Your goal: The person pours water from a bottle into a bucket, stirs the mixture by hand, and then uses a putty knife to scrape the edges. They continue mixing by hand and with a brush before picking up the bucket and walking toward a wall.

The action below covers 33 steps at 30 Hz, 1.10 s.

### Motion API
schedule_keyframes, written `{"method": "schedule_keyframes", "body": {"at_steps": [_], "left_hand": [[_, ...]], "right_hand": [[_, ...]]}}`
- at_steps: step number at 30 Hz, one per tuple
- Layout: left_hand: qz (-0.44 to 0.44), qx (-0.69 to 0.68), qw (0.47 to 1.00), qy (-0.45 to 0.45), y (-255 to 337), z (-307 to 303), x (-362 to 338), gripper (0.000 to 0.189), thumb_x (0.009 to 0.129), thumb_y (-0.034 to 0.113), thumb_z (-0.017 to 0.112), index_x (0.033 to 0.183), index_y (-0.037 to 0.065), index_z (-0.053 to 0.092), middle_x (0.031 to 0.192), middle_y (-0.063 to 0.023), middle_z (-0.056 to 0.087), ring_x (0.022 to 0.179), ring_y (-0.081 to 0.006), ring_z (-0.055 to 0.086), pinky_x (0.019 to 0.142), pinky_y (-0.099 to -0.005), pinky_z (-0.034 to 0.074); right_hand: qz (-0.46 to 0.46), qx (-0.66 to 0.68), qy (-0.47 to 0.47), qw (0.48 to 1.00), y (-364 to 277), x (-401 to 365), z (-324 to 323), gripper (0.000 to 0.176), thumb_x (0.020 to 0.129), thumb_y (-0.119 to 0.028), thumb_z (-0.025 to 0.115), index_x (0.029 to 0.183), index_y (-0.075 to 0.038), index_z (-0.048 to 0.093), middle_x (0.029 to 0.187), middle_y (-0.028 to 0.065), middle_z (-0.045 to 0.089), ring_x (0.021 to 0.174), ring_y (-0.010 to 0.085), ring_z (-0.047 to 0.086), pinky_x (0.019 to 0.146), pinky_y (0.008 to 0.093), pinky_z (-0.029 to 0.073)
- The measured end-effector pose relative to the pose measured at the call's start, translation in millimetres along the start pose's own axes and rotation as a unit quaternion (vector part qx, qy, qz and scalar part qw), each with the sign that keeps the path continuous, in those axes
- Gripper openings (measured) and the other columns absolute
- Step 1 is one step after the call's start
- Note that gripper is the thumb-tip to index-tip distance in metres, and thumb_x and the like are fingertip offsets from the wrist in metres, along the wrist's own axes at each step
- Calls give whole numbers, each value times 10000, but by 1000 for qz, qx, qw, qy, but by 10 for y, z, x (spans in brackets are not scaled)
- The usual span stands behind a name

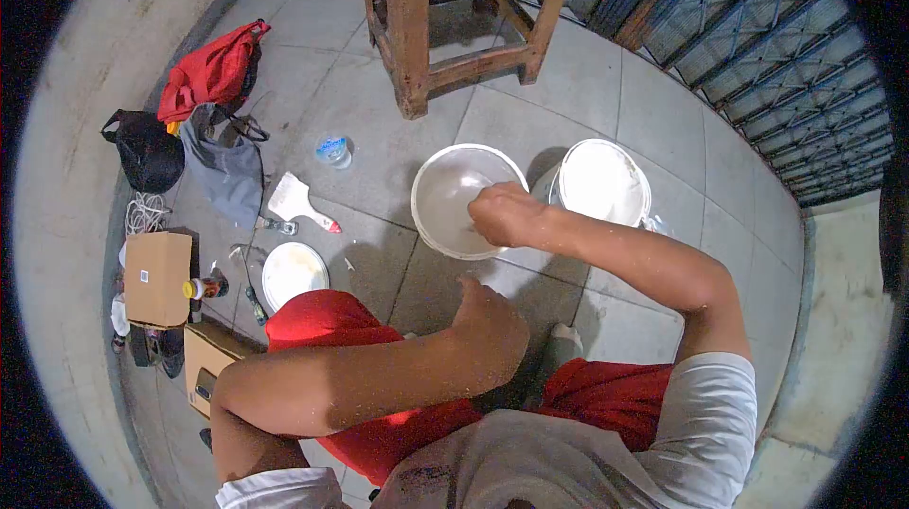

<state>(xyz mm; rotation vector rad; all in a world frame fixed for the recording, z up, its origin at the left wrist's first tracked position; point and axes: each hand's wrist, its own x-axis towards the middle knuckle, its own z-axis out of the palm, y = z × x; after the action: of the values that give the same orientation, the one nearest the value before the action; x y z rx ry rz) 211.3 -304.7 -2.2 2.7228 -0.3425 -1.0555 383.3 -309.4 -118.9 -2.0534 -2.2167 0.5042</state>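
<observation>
Over the open white bucket [422, 221] in the middle of the floor, my right hand [509, 215] is closed in a fist. Its fingers point down into the bucket, and what they grip, if anything, is hidden. Pale greyish stuff shows inside the bucket. My left hand [490, 320] hangs bent at the wrist, between my knees and the bucket's near side. One of its fingers sticks out apart from the rest, and no object shows in it. Just right of the bucket, partly behind my right forearm, stands a white-lidded pail [603, 178].
A wooden stool [412, 64] stands ahead, before a folding metal gate [757, 54]. To the left lie a wide brush [295, 201], a white round lid [294, 274], a plastic cup [333, 151], a grey bag [225, 163], a red bag [213, 71], a black cap [147, 151] and a cardboard box [157, 272].
</observation>
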Motion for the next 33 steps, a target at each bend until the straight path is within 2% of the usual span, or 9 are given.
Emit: {"method": "schedule_keyframes", "body": {"at_steps": [5, 8, 11, 13, 17, 19, 27, 30, 33], "left_hand": [[25, -2, 997, 78, -21, 91, 5, 376, 837, 348, 603, 925, -14, 657, 874, -232, 667, 885, -400, 651, 853, -615, 432], [21, 14, 1000, 0, -4, 46, 48, 354, 831, 254, 585, 1065, 4, 674, 1121, -217, 635, 1051, -365, 607, 948, -616, 361], [1, 4, 1000, 24, -8, 95, 43, 364, 834, 249, 583, 1084, -1, 666, 1134, -220, 630, 1070, -367, 599, 951, -611, 362], [7, 6, 998, 58, -14, 77, -3, 415, 863, 390, 580, 934, -12, 653, 903, -228, 668, 886, -409, 643, 876, -617, 411], [6, 5, 1000, 21, -21, -18, -32, 428, 868, 402, 570, 957, -10, 644, 926, -226, 664, 916, -405, 636, 887, -607, 402], [0, -8, 1000, -14, -18, -84, -77, 364, 835, 251, 570, 1082, 1, 666, 1120, -213, 637, 1071, -364, 598, 953, -614, 349], [-1, -9, 1000, -6, -16, 35, 37, 357, 843, 249, 565, 1092, 13, 666, 1130, -209, 635, 1084, -357, 596, 954, -619, 360], [-2, -1, 1000, 9, -1, 123, 117, 354, 840, 243, 567, 1091, 13, 666, 1125, -204, 638, 1082, -357, 597, 951, -619, 364], [3, 6, 1000, 22, -9, 89, 58, 372, 858, 314, 562, 1041, 0, 643, 1008, -206, 652, 995, -372, 621, 910, -606, 386]], "right_hand": [[-43, -40, 99, 993, 259, 255, 75, 83, 683, -104, 596, 720, -51, 648, 771, 179, 655, 739, 349, 655, 627, 450, 523], [-70, -47, 150, 985, 290, 427, 133, 84, 704, -104, 594, 734, -54, 654, 767, 171, 658, 729, 349, 653, 618, 445, 526], [-55, -85, 85, 991, 89, 490, 151, 93, 731, -113, 586, 728, -56, 660, 760, 175, 663, 730, 345, 664, 617, 442, 531], [-62, -40, 32, 997, -108, 422, 120, 110, 747, -123, 586, 697, -59, 660, 742, 181, 664, 749, 345, 675, 625, 443, 536], [-116, -85, -47, 988, -211, 188, 124, 113, 739, -129, 593, 687, -62, 667, 736, 187, 663, 777, 345, 681, 646, 440, 541], [-117, -108, -123, 980, -136, 83, 61, 109, 728, -135, 597, 709, -70, 683, 731, 167, 670, 753, 348, 677, 648, 436, 544], [-63, -110, 13, 992, 419, 232, -1, 127, 730, -165, 599, 750, -68, 678, 795, 165, 671, 806, 339, 663, 704, 445, 530], [-119, -40, 171, 977, 343, 367, 107, 112, 715, -143, 613, 741, -52, 673, 789, 169, 675, 790, 342, 669, 687, 450, 537], [-29, -73, 13, 997, 40, 432, 100, 112, 724, -121, 617, 764, -42, 685, 810, 180, 681, 790, 346, 675, 679, 450, 546]]}}
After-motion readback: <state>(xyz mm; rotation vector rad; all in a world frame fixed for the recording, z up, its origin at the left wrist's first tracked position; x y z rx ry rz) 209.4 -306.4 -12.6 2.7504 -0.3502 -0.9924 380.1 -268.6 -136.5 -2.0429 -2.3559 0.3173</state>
